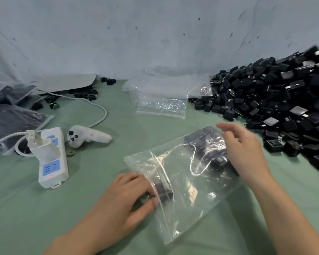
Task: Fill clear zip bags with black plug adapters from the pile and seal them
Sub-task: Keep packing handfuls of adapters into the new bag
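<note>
The bag lies flat on the green cloth, set at a slant, with its mouth at the near-left end and its bottom at the far-right end.

The left hand comes in from the lower left with the forearm low over the cloth and the palm down. Its fingers and thumb curl round an adapter and grip it right at the bag's mouth. The adapter's front end is already under the clear film, and its back end is hidden in the hand.

The right hand reaches in from the lower right, wrist raised, over the bag's far end. Its fingers are loose, slightly bent and spread apart, pinching nothing. Whether the palm touches the film I cannot tell. Beneath and beside it, more adapters sit inside the bag, bunched at its bottom.

The pile rises just right of the bag and behind it, its nearest pieces close to the right hand. Empty bags lie in a stack beyond the bag. Left of the bag are a white controller and a power strip with a plug in it and a red light on. Filled bags lie farther left still.
</note>
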Tool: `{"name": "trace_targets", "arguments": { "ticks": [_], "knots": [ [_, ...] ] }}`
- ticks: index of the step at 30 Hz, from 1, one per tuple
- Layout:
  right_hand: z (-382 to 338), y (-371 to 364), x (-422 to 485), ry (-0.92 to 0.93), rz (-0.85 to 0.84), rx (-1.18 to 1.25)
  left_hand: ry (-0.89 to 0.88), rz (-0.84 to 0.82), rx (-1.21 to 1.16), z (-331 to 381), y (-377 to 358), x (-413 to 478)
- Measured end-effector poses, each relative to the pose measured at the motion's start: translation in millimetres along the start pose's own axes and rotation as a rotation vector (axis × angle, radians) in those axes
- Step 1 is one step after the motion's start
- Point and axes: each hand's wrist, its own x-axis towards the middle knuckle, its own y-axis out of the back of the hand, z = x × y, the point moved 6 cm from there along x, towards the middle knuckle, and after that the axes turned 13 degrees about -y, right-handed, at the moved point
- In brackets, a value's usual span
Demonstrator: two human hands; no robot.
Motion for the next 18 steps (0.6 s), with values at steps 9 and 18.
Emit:
{"name": "trace_targets", "arguments": {
  "ticks": [9,18],
  "knots": [
    [34,25,18,-0.13,-0.027,-0.294,-0.172,-0.185,-0.13,1,-12,50],
    [39,24,23,-0.106,-0.132,-0.41,0.02,-0.283,-0.215,-8,-29,61]
  ]
}}
